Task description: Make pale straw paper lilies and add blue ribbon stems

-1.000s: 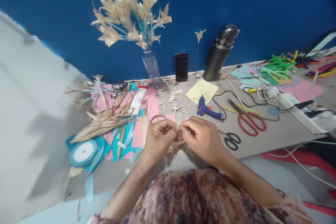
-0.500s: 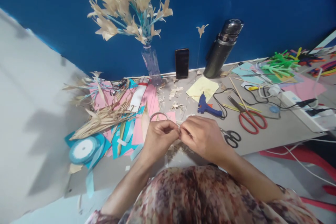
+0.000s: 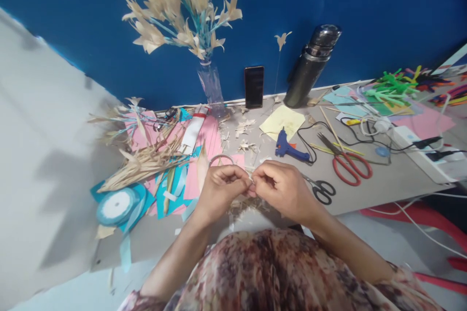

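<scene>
My left hand (image 3: 226, 189) and my right hand (image 3: 280, 188) meet fingertip to fingertip over the near edge of the table. Both are closed in a pinch on something small and pale, mostly hidden by the fingers. Pale husk scraps (image 3: 248, 205) lie beneath them. Just beyond the left hand is a roll of tape (image 3: 221, 159), partly covered. Black-handled scissors (image 3: 322, 191) rest beside my right wrist. Farther off lie a blue glue gun (image 3: 288, 146) and red-handled scissors (image 3: 346, 163).
Husk flowers stand in a clear bottle (image 3: 211, 87) by the wall, near a phone (image 3: 254, 87) and a dark flask (image 3: 310, 70). A husk bundle (image 3: 142, 167) and a blue ribbon spool (image 3: 116, 206) are at left. A power strip (image 3: 416, 155) with cables lies at right.
My right thumb and fingers have shifted slightly, opening a gap behind the pinch, and a pale bit now shows between the fingertips. The table items stay in place.
</scene>
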The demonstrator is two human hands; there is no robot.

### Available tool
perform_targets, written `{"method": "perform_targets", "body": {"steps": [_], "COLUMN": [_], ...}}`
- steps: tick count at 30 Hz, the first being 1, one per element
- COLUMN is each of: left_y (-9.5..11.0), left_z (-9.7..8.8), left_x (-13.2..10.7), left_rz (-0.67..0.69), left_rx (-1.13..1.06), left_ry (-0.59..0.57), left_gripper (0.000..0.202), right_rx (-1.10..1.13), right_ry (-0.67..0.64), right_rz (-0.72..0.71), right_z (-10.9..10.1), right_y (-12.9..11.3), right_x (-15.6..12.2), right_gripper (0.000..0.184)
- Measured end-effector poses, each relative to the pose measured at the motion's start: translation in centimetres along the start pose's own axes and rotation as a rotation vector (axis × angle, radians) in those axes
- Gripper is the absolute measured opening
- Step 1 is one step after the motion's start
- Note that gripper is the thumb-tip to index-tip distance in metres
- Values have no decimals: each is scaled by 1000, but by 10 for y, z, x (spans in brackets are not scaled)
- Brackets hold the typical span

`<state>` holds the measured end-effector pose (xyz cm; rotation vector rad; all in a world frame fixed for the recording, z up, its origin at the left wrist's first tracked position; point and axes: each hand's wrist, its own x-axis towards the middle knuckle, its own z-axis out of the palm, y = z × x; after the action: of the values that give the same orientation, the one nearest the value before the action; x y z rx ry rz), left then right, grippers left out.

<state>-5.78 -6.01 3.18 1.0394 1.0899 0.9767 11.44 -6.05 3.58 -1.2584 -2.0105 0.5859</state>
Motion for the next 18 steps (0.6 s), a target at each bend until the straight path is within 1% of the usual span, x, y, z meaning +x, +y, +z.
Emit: {"method": "perform_targets", "body": {"steps": [2, 4, 9, 13, 18], "left_y": [1, 3, 4, 2, -1], "left_z": [1, 3, 9, 11, 11], "left_x": [-2, -4, -7, -7, -10], "left_rz": [-3, 5, 27, 40, 53], "left_rx": [9, 29, 85, 94, 118], "left_ry": [4, 23, 64, 98, 108], "left_gripper": [7, 8, 9, 7, 6], "right_rx": [-3, -37, -179, -263, -289], "right_ry": [7, 40, 133, 161, 187], "right_rz": [3, -6, -69, -114, -145], "right_z": [0, 2, 8, 11, 12], "right_y": [-1, -1, -2, -3, -5], "right_x": [-1, -2, -5, -7, -9], "right_gripper": [17, 17, 21, 24, 26]}}
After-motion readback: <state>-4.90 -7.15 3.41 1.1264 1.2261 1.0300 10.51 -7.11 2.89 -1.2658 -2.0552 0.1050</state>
